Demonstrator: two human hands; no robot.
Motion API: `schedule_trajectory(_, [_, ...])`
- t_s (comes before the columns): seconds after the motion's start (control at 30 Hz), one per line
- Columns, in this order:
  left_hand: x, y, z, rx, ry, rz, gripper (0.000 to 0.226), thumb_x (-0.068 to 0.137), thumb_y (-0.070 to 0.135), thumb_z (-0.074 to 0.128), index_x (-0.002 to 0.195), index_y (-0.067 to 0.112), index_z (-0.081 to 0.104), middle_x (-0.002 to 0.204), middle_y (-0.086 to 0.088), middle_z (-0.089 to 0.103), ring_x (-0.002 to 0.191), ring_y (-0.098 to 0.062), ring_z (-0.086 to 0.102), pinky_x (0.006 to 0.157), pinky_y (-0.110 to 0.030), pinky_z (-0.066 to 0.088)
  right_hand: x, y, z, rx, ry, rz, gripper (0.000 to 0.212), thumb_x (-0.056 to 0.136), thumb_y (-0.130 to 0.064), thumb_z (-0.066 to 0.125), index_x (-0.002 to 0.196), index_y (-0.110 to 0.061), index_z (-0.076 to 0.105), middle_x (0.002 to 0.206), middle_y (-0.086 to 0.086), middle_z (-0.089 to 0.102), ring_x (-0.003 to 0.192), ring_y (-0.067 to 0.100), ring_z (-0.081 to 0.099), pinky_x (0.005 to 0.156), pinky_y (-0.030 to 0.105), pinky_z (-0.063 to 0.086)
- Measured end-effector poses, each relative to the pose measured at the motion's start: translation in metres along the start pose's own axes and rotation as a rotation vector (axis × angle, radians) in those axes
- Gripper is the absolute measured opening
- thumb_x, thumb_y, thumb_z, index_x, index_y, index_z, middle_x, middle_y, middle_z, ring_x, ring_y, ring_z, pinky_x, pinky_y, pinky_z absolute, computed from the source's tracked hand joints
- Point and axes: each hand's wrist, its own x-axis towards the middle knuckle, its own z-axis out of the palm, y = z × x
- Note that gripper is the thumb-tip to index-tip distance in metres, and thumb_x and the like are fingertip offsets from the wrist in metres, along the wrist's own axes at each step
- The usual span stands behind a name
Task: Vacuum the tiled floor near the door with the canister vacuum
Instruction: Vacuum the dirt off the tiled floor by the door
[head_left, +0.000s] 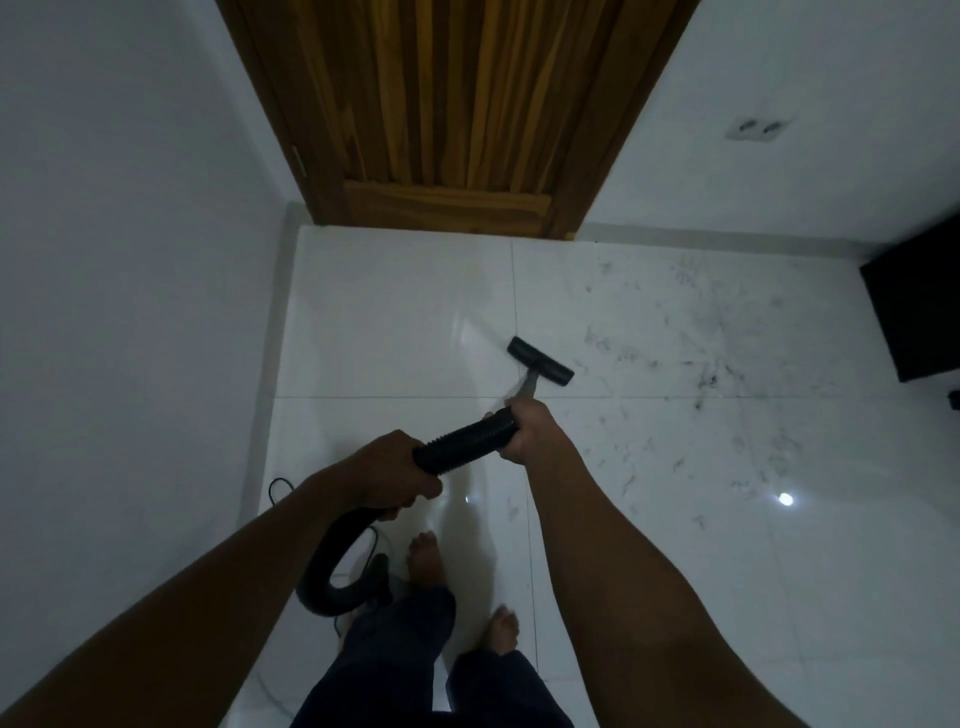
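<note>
Both hands are on the ribbed black hose. The left hand wraps its rear end and the right hand grips the end nearer the door. The floor head sits angled on the white tiled floor, short of the door. Dark specks, probably dust, lie to the door's right.

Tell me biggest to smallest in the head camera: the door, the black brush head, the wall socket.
1. Wooden door, by far.
2. Black brush head and wall socket look about alike; the socket is farther away, so no ranking.
</note>
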Motion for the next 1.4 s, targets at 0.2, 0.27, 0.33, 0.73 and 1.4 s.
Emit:
schedule_trajectory(0.2, [-0.022,-0.017,-0.008,0.028,-0.112,0.01,0.019,0.074,0.002,0.07,0.062,0.009,0.058,0.052,-0.009,0.056,0.045,-0.021,0.051,0.048,-0.029,0.045,-0.023,0.024,-0.02,-0.042,-0.061,0.057,0.006,0.1,-0.01,0.049,0.094,-0.008,0.048,0.079,0.011,0.055,0.065,0.022,0.057,0.045,0.033,0.057])
schedule_trajectory(0.27, [-0.032,-0.022,-0.003,0.045,-0.134,0.013,0.016,0.073,0.003,0.07,0.064,0.007,0.058,0.053,-0.011,0.056,0.046,-0.021,0.051,0.048,-0.028,0.044,-0.028,0.038,-0.028,-0.048,-0.088,0.078,0.004,0.101,-0.011,0.046,0.099,-0.008,0.048,0.083,0.013,0.055,0.069,0.024,0.058,0.047,0.038,0.059])
schedule_trajectory(0.33, [-0.038,-0.025,0.008,0.048,-0.135,0.009,0.014,0.074,0.003,0.069,0.066,0.007,0.058,0.053,-0.01,0.055,0.045,-0.021,0.05,0.047,-0.028,0.044,-0.029,0.047,-0.033,-0.075,-0.085,0.079,0.006,0.101,-0.01,0.045,0.105,-0.008,0.048,0.089,0.014,0.056,0.073,0.025,0.058,0.051,0.042,0.059])
schedule_trajectory(0.73, [-0.099,-0.054,0.103,-0.011,0.024,0.107,0.022,0.072,0.001,0.067,0.058,0.011,0.053,0.049,-0.011,0.054,0.041,-0.021,0.048,0.047,-0.029,0.041,-0.07,0.102,-0.091,-0.078,-0.101,0.021,0.012,0.096,-0.003,0.05,0.107,-0.007,0.048,0.083,0.012,0.053,0.065,0.022,0.056,0.042,0.034,0.056])
schedule_trajectory(1.4, [-0.198,-0.135,0.196,0.043,0.068,0.026,0.034,0.074,-0.005,0.065,0.049,0.017,0.06,0.048,-0.009,0.059,0.043,-0.021,0.053,0.049,-0.025,0.044,-0.121,0.24,-0.152,-0.04,-0.125,0.065,0.022,0.101,-0.003,0.039,0.081,-0.011,0.033,0.083,0.012,0.049,0.067,0.023,0.051,0.084,0.038,0.055])
